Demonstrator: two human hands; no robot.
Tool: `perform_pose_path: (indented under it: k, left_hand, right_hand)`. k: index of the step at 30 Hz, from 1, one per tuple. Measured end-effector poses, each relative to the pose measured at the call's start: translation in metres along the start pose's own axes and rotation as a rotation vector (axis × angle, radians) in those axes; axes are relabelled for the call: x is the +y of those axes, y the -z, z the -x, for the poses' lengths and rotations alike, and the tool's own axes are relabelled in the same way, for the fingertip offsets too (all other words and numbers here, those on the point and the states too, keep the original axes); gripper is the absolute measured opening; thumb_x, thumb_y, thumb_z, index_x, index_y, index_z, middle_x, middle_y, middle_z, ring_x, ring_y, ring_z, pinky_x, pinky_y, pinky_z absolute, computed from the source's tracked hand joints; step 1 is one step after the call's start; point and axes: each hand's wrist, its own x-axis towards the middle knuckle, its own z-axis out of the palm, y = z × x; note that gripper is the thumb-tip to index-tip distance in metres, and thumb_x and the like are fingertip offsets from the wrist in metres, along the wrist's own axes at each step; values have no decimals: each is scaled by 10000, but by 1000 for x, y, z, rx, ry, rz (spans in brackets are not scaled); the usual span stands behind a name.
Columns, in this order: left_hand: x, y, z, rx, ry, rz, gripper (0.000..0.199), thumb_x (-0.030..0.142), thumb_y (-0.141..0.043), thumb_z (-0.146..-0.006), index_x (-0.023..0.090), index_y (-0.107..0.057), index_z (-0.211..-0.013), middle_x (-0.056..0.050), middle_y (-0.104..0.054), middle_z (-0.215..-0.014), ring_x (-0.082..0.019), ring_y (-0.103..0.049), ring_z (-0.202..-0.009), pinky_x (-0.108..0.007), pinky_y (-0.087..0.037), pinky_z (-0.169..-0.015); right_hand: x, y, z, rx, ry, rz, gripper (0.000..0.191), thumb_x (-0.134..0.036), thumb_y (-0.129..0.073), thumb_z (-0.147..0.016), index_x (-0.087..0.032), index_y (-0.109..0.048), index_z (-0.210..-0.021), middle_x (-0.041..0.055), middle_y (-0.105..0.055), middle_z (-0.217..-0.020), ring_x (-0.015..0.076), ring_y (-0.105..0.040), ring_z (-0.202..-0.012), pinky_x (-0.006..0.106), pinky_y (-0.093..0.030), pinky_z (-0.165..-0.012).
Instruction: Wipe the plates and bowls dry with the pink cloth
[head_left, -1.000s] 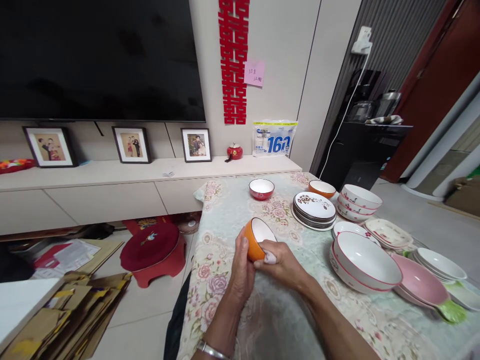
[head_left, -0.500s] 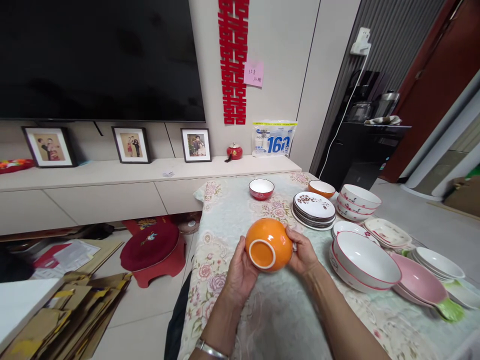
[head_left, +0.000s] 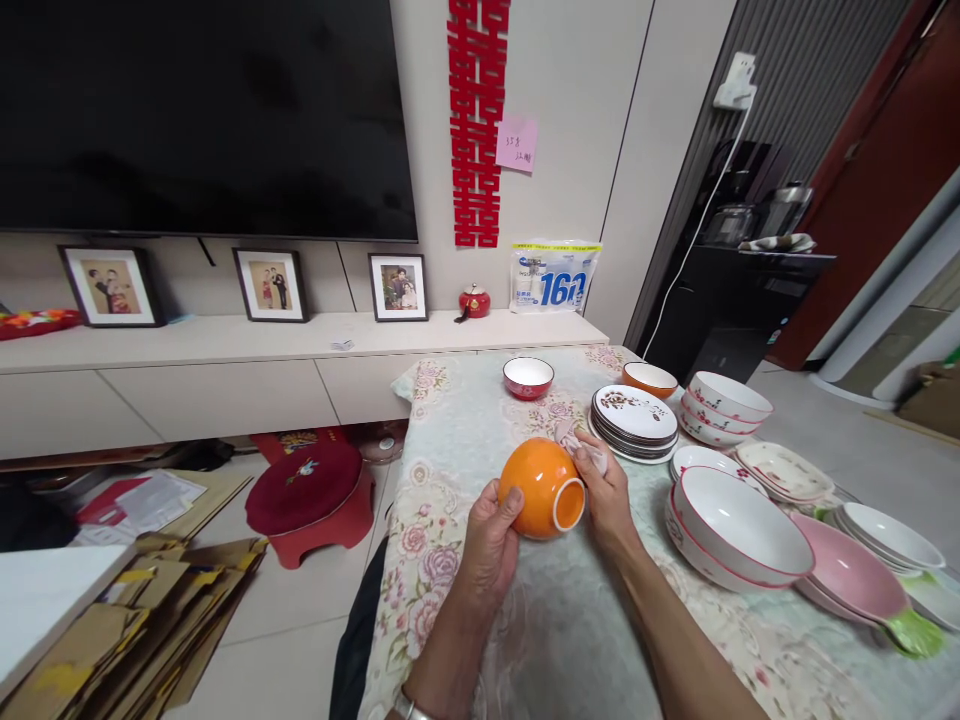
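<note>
An orange bowl (head_left: 534, 490) is held in the air over the table, tilted so its white-ringed foot points right and toward me. My left hand (head_left: 489, 540) grips its left side, thumb on the outside and fingers partly hidden behind it. In my right hand (head_left: 607, 495) is a bunched, pale pinkish cloth (head_left: 581, 443), pinched at the bowl's upper right side. Past the bowl, a red bowl (head_left: 528, 378) with a white inside sits on the flowered tablecloth (head_left: 442, 480). Just beyond my right hand is a stack of plates (head_left: 634, 420) with a brown flower pattern.
On the right side stand stacked white bowls (head_left: 724, 408), large red-rimmed bowls (head_left: 742, 525), pink leaf-handled dishes (head_left: 851, 565) and another orange bowl (head_left: 649, 379). A red stool (head_left: 311, 500) and flattened cardboard (head_left: 150, 620) lie left of the table. A low cabinet (head_left: 217, 390) runs behind.
The orange bowl has turned, its foot swinging from facing me toward the right. My right hand has shifted up its side, and the cloth now shows. My left thumb lies across the bowl.
</note>
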Motion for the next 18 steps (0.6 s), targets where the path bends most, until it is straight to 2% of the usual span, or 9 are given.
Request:
perform_pose_path:
  k: [3, 5, 8, 11, 14, 16, 18]
  left_hand:
    - [-3, -1, 0, -3, -25, -41, 406, 358, -879, -643, 153, -628, -888, -52, -741, -855, -205, -693, -794, -338, -519, -814]
    - [-6, 0, 0, -9, -46, -49, 385, 354, -865, -665, 161, -607, -877, -24, -720, -816, -167, -663, -722, -307, -511, -761]
    - [-10, 3, -1, -41, -75, -82, 338, 339, -824, -725, 168, -607, -919, -4, -698, -825, -133, -626, -704, -272, -489, -736]
    - [-12, 5, -1, -92, -76, -187, 301, 324, -809, -741, 169, -610, -906, 9, -665, -796, -126, -596, -708, -246, -466, -712]
    - [-12, 4, 2, -143, -95, -333, 349, 329, -814, -730, 162, -623, -969, 1, -652, -830, -139, -586, -764, -247, -458, -739]
    - [-11, 4, 4, -172, -93, -403, 393, 345, -807, -735, 157, -617, -1023, -6, -644, -851, -141, -572, -770, -251, -454, -742]
    - [-11, 5, 5, -176, -73, -450, 346, 376, -802, -731, 154, -594, -894, 16, -593, -751, -116, -515, -676, -226, -421, -653]
  right_hand:
    - [-13, 2, 6, -155, 222, 142, 495, -542, -603, -879, -240, -661, -1267, 91, -610, -1342, 294, -492, -1292, 465, -331, -1113]
    - [-22, 1, 10, -254, 347, 192, 474, -547, -492, -938, -256, -671, -1267, 88, -594, -1350, 295, -462, -1314, 478, -305, -1125]
    - [-35, -4, 17, -298, 465, 223, 420, -451, -376, -1006, -277, -728, -1156, 82, -643, -1212, 267, -538, -1190, 465, -383, -1040]
    - [-46, -11, 26, -259, 604, 338, 270, -273, -505, -966, -286, -739, -1099, 60, -679, -998, 230, -580, -1003, 419, -445, -909]
    - [-51, -17, 31, -247, 758, 480, 252, -191, -612, -879, -265, -752, -1076, 69, -673, -957, 235, -569, -954, 426, -446, -879]
    - [-49, -17, 28, -242, 753, 490, 231, -198, -624, -861, -253, -764, -1037, 83, -668, -1002, 244, -575, -978, 436, -448, -890]
    - [-42, -12, 20, -221, 631, 411, 207, -234, -614, -871, -252, -770, -1006, 84, -670, -1031, 247, -588, -1014, 434, -452, -914]
